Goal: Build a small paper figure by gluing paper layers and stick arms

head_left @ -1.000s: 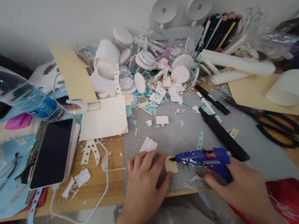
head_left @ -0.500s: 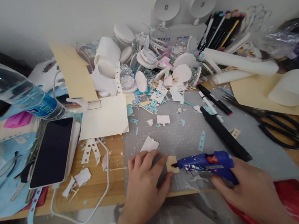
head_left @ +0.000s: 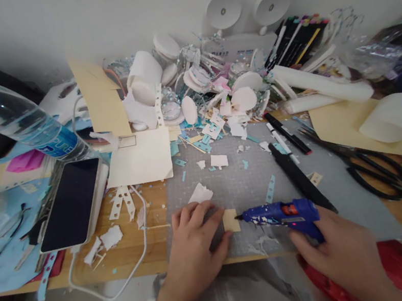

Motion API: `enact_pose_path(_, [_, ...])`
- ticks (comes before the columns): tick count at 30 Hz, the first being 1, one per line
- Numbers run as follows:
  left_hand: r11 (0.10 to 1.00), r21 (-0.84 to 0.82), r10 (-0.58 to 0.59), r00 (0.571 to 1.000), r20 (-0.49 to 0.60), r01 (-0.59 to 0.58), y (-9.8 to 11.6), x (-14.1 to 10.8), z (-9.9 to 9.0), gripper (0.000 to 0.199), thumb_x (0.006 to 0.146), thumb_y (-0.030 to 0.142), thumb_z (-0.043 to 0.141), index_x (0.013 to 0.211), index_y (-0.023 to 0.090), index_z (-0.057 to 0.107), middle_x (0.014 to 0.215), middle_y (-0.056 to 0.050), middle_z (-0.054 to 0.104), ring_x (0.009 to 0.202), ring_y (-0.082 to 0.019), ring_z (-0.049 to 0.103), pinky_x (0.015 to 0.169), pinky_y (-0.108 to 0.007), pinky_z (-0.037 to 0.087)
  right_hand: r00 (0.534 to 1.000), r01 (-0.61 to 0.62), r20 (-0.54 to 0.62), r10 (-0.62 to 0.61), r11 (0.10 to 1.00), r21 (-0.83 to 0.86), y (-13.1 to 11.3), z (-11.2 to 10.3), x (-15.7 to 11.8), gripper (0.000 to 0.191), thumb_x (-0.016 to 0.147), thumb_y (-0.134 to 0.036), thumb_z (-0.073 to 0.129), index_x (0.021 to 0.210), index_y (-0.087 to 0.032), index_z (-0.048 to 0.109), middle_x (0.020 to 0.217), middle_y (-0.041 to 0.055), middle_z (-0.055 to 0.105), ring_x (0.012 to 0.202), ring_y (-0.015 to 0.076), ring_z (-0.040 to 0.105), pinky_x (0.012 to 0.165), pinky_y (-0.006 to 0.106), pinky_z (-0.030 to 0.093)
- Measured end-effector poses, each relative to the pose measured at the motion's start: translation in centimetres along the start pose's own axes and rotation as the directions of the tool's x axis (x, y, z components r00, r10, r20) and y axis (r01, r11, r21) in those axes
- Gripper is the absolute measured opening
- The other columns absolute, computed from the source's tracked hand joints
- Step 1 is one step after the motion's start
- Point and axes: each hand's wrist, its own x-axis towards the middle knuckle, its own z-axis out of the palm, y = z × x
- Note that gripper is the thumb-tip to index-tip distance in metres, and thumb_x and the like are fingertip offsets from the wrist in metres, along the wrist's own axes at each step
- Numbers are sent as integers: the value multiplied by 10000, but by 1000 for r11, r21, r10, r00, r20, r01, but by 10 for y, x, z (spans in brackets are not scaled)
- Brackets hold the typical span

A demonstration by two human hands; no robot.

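Note:
A small cream card piece (head_left: pixel 231 221) lies flat on the grey cutting mat (head_left: pixel 241 179) near the table's front edge. My left hand (head_left: pixel 197 239) rests on the mat, its thumb and index finger steadying the card's left edge. In my right hand (head_left: pixel 338 245) is a blue hot glue gun (head_left: pixel 282 214), gripped by its handle. The gun's dark nozzle points left at the card's right edge, close above it. A torn white paper scrap (head_left: pixel 200 193) lies just beyond my left fingers.
Black-handled scissors (head_left: pixel 372 172) and a long black tool (head_left: pixel 301 179) lie to the right. A phone (head_left: pixel 72 204) and water bottle (head_left: pixel 19 115) are at left. Paper scraps and white discs (head_left: pixel 244 98) crowd the back. A white cable (head_left: pixel 145 243) hangs over the front edge.
The glue gun's nozzle has drawn back rightward from the middle of the card to its right edge, my right hand moving with it. My left hand stays in place.

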Motion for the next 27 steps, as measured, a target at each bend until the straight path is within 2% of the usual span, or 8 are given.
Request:
enact_pose_path(4, [1000,-19,1,1000,13,0,-1,0,-2,343,865,222,623,1207,248,641,1242,-62,620,1136,-287,490,944,-463,353,999,-17,-28,18,1000,12,-4,4,4,271,930,-329,396,938,-150,599,715,65,654,546,196,647,482,275,445])
enact_pose_path(11, [999,-44,-1,1000,21,2,-2,1,-3,338,878,218,612,1214,248,639,1248,-69,614,1139,-285,487,950,-465,357,997,74,13,-76,990,121,-6,1,10,211,917,-299,407,889,-167,570,687,43,630,538,187,620,495,273,445])
enact_pose_path(15, [999,-54,-1,1000,26,2,-2,2,-4,357,860,200,615,1212,252,637,1254,-65,609,1145,-282,488,954,-464,349,999,38,-19,-36,995,91,-8,4,13,215,913,-304,411,876,-164,570,656,35,606,522,189,607,476,275,431])
enact_pose_path(18, [998,-58,1,999,34,1,-2,2,-6,378,854,191,611,1226,257,629,1259,-64,604,1153,-282,484,956,-463,346,999,35,-1,-35,992,120,-11,3,15,196,908,-288,407,855,-176,559,610,13,570,483,181,577,453,273,411])
enact_pose_path(22, [999,-51,4,999,33,-2,0,2,-7,361,862,188,601,1217,247,635,1254,-69,607,1152,-282,485,951,-463,350,995,83,49,-91,986,146,-8,-2,12,179,905,-279,412,894,-175,557,684,40,632,544,191,624,492,278,447])
enact_pose_path(27, [999,-44,8,1000,23,-7,0,2,-6,359,861,189,599,1213,248,641,1240,-69,617,1138,-283,495,945,-466,354,995,92,35,-97,989,114,-4,-4,8,188,895,-275,417,932,-165,565,731,60,666,569,201,646,506,288,456])
